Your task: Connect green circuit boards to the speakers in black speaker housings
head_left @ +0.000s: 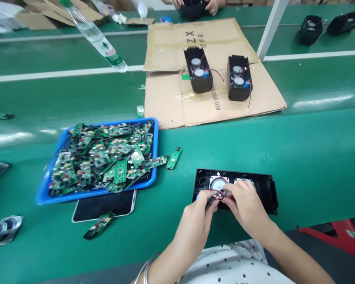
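Note:
Over a black speaker housing (264, 193) lying flat on the bench, my left hand (198, 211) pinches a small circuit board (212, 198), mostly hidden by the fingers. My right hand (246, 200) has its thumb and fingers closed on a thin red-and-black wire (221, 192) at the board's edge. Whether its plug sits in the board cannot be made out. Inside the housing are two round speakers; the left speaker (217, 183) shows beyond my fingertips, and my right hand partly covers the other. A bit of blue shows beside my left fingers.
A blue tray (157, 144) heaped with circuit boards overlaps a phone (106, 205). Loose boards lie around it, one board (174, 158) at its right. Two wired housings stand on flattened cardboard (171, 98). A bottle (102, 43) lies behind. Another person's hands (213, 6) hold a black housing.

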`<state>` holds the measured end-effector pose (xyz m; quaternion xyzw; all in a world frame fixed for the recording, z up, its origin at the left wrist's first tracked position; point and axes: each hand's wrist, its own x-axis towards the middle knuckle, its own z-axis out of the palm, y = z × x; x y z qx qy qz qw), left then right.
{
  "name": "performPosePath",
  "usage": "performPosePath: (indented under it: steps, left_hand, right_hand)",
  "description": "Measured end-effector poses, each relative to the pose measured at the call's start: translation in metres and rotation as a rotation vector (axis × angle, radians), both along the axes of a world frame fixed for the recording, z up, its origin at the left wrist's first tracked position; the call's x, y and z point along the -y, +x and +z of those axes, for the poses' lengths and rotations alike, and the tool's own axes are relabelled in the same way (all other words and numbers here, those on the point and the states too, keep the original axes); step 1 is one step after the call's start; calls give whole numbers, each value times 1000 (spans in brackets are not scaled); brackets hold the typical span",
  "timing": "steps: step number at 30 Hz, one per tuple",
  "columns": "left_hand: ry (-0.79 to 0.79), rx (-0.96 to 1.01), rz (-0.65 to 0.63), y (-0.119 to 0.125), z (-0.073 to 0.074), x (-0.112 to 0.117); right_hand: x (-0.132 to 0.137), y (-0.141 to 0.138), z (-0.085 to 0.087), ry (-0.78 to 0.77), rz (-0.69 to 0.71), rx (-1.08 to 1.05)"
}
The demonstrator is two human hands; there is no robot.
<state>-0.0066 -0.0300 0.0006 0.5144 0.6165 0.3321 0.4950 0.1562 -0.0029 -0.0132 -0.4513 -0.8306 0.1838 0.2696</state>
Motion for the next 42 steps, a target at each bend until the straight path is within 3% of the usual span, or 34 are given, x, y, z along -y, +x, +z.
performPosePath:
  steps: [3,12,18,21,25,28,35,42]
  left_hand:
    - [-33,85,-26,-2,0,-2]
    - [-55,203,70,1,-3,5]
    - [-103,224,223,-5,3,3]
    - [-132,239,178,-11,4,1]
    - [-141,271,205,-6,4,2]
    - [-172,277,232,3,4,0]
    - [-166,197,124,9,2,-5]
    - [-124,1,13,7,3,-9]
  right_hand:
    - [-2,2,-5,-25,44,14]
    - [-4,-3,-5,7,57,13]
    - [-11,-7,-11,14,-54,93]
    - [-12,-2,-12,-98,-64,-62]
    - [-8,16,-10,-347,-282,-347]
    - [-3,28,-8,-429,-383,-449]
    - [0,33,-2,-344,-213,-476]
    - [1,19,3,-204,-54,-292]
